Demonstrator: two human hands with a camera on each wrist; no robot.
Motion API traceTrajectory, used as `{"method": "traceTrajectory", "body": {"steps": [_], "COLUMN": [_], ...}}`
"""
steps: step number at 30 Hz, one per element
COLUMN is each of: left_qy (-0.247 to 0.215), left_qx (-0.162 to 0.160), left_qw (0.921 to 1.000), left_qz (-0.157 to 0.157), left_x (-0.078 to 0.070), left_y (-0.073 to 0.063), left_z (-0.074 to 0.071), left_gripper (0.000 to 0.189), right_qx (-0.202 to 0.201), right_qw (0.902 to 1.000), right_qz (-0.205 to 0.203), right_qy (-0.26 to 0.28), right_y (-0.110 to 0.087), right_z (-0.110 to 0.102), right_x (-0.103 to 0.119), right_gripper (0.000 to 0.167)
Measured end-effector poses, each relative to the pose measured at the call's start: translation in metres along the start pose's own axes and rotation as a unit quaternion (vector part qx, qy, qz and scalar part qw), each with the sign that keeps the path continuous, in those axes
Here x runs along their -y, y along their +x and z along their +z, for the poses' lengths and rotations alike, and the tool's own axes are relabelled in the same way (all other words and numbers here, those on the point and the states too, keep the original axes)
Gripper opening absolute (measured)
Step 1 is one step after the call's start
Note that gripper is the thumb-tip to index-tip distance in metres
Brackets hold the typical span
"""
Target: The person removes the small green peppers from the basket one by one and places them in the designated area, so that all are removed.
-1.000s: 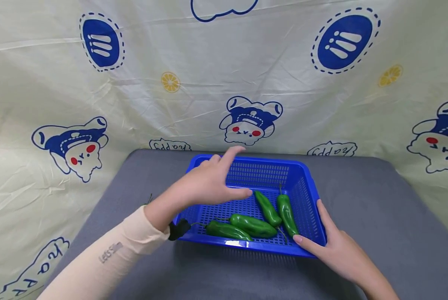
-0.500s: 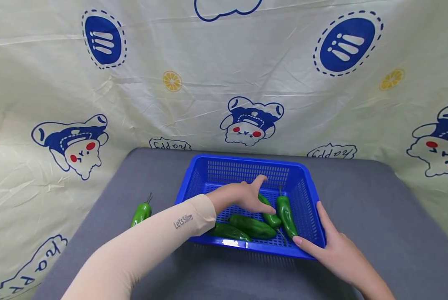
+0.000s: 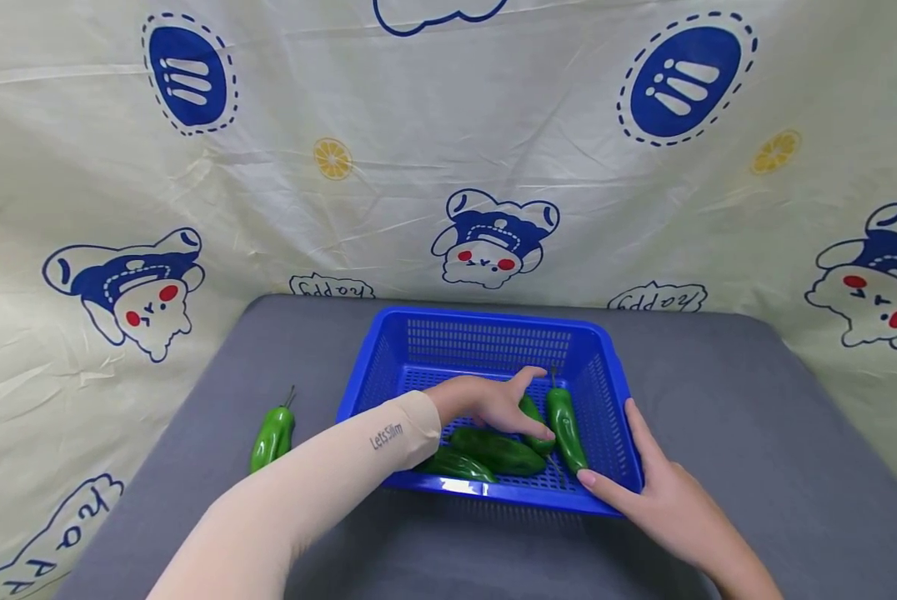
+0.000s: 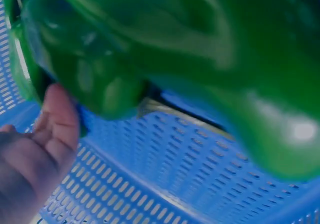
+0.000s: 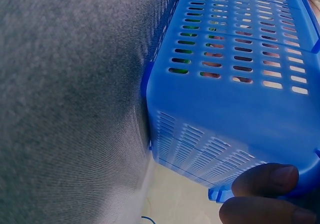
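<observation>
My left hand [image 3: 504, 408] reaches into the blue plastic basket [image 3: 493, 315], thumb and forefinger spread over a green pepper [image 3: 533, 410]. In the left wrist view a fingertip [image 4: 61, 109] is right beside a green pepper [image 4: 100, 79], and another pepper fills the upper right, close to the camera. A long green pepper [image 3: 566, 425] lies to the right of that hand. Two more, a middle pepper [image 3: 497, 451] and a front pepper [image 3: 458, 465], lie along the near side, partly behind the forearm. My right hand [image 3: 669, 496] holds the basket's near right corner, with fingers [image 5: 265, 180] outside it.
Green peppers [image 3: 272, 433] lie on the grey tabletop [image 3: 298, 350] left of the basket, partly covered by the left sleeve [image 3: 328, 475]. A pale printed curtain [image 3: 388, 225] hangs behind the table.
My left hand has moved right and down into the basket, from above its left part to the peppers at the right. The right hand stays at the corner.
</observation>
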State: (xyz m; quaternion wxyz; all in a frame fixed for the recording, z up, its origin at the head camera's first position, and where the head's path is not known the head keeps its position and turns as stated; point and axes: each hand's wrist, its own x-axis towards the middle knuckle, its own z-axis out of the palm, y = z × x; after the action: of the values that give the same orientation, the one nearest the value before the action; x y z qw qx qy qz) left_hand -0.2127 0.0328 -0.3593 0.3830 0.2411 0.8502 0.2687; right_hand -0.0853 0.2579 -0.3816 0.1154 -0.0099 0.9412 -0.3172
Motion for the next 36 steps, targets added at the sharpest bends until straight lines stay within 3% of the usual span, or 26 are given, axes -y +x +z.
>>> {"method": "traceTrajectory", "body": {"steps": [6,16,24,36], "left_qy": [0.024,0.002,0.045,0.057], "left_qx": [-0.004,-0.013,-0.048,-0.057], "left_qw": [0.9995,0.9994,0.9977,0.9966], "left_qz": [0.02,0.033,0.017,0.016], "left_x": [0.006,0.002,-0.002,0.004], "left_y": [0.009,0.022,0.026,0.03], "left_z": [0.006,0.01,0.012,0.006], "left_gripper": [0.09,0.078,0.085,0.078], "right_qx": [-0.003,0.001,0.001,0.004], "right_qw": [1.0,1.0,0.9999,0.9999], "right_qz": [-0.003,0.004,0.011,0.011], "right_qy": [0.001,0.005,0.003,0.01], "right_y": [0.0,-0.001,0.0,-0.001], "right_z": [0.0,-0.001,-0.002,-0.001], "right_x": [0.002,0.003,0.004,0.003], "right_gripper": [0.111,0.111,0.112,0.111]}}
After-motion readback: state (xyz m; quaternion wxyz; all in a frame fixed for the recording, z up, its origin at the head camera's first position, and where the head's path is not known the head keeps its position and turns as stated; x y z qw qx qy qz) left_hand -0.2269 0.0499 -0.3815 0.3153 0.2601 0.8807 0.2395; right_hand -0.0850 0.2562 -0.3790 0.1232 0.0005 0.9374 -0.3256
